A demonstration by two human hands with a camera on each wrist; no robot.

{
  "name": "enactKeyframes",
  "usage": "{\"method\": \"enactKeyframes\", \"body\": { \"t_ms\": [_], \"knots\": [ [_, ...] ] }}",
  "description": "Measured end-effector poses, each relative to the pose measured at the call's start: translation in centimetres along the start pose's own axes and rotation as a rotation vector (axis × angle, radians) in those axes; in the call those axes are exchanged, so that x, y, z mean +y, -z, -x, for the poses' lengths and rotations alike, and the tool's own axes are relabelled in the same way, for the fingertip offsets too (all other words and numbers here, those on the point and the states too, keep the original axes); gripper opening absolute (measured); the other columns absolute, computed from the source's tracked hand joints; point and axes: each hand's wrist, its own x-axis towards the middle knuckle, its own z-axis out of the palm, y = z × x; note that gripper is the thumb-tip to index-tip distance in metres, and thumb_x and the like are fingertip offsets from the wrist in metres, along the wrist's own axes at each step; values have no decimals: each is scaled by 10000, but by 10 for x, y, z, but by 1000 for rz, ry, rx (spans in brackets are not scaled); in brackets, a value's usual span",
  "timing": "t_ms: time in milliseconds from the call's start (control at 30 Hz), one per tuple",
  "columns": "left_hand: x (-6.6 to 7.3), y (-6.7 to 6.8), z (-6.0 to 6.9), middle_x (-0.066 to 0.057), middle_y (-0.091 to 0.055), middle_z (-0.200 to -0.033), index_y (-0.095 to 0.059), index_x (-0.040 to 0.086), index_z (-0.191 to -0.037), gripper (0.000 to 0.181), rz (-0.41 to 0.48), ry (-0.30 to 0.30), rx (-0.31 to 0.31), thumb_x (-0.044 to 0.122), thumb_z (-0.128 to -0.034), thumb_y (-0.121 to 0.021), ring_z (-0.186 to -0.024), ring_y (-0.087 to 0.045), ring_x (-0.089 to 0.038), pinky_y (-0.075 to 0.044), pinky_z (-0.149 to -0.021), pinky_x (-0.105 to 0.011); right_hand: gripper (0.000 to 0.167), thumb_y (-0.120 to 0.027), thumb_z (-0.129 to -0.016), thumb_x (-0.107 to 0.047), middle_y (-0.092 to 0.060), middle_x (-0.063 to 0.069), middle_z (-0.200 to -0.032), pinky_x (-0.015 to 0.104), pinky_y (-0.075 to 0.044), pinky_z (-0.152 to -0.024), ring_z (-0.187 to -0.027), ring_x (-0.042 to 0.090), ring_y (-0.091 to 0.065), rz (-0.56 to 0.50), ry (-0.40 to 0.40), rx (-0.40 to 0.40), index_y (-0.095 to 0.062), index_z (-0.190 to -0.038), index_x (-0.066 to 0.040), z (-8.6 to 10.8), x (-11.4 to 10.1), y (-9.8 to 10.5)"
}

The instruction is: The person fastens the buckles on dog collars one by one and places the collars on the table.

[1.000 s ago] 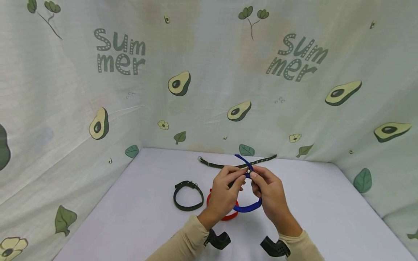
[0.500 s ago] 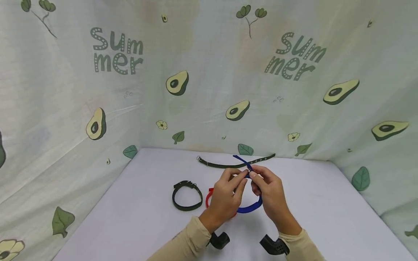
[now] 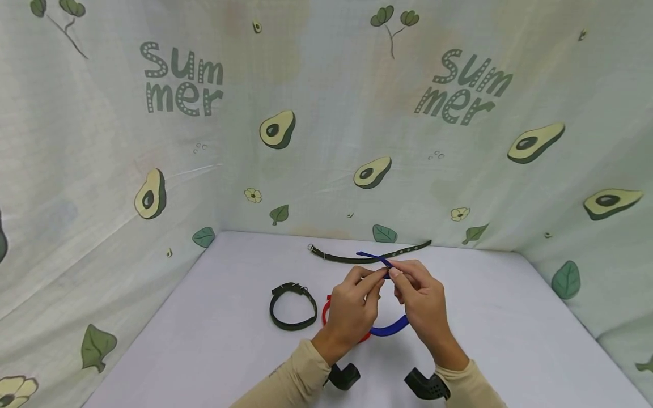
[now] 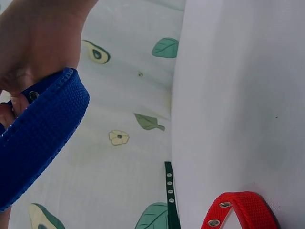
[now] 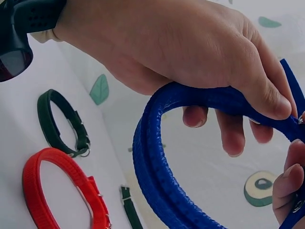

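Note:
A blue collar (image 3: 390,327) with metal eyelets is bent into a loop and held up off the table between both hands. My left hand (image 3: 352,309) pinches it near the buckle with its fingertips. Opposite, my right hand (image 3: 423,300) grips the band between thumb and fingers; in the right wrist view the blue band (image 5: 147,152) curves below that hand. The collar's narrow free end points up and to the left past the fingertips. Fingers mostly cover the buckle, and I cannot tell how far the strap passes through it.
A red collar (image 5: 35,191), looped, stands on the table partly behind the left hand. Left of it is a looped dark green collar (image 3: 293,326). Another dark green collar (image 3: 339,259) lies stretched out at the back, before a printed cloth (image 3: 316,215).
The blue collar's free end has swung down and to the left. The left hand's fingers have shifted slightly at the buckle, while the right hand keeps nearly the same place.

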Motion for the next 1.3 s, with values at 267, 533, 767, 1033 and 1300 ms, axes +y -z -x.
{"method": "enactKeyframes", "body": {
  "t_ms": [267,533,767,1033,1300],
  "knots": [
    [2,1,-6,-58,-642,-893,-744,36,-1141,224,31,-22,3,-2,-930,-680,-650,-632,-35,-436,-584,-42,209,-604,-993,-20,-587,100,-974,220,-493,-539,-646,186,-547,-31,31,-4,-726,-1162,-23,0,0,7],
    [0,5,-11,-71,-633,-946,-751,52,-1111,222,28,-68,-7,-31,-920,-675,-685,-626,-69,-462,-623,-59,199,-603,-999,-37,-640,109,-810,274,-532,-539,-616,199,-613,-30,-13,-131,-684,-1180,-40,-6,-9,18],
    [-1,6,-12,-85,-629,-974,-744,67,-1115,235,26,-91,-28,-39,-921,-664,-702,-635,-105,-478,-649,-74,258,-621,-990,-50,-683,65,-1018,326,-578,-613,-812,201,-671,45,-20,-223,-676,-1242,-70,-9,-14,26],
    [1,7,-16,-78,-627,-983,-722,60,-1073,152,123,-28,-23,0,-942,-673,-715,-608,-87,-483,-630,-86,233,-638,-976,-35,-665,66,-1116,342,-597,-680,-902,203,-673,40,10,-253,-704,-1197,-65,-12,-15,28],
    [4,14,-14,-35,-690,-965,-599,69,-1114,207,441,320,-101,117,-945,-709,-699,-668,-130,-569,-609,-257,207,-589,-1006,-50,-682,96,-1068,343,-594,-706,-857,231,-687,27,-17,-308,-686,-1189,-37,-11,-15,30]
  ]
}}
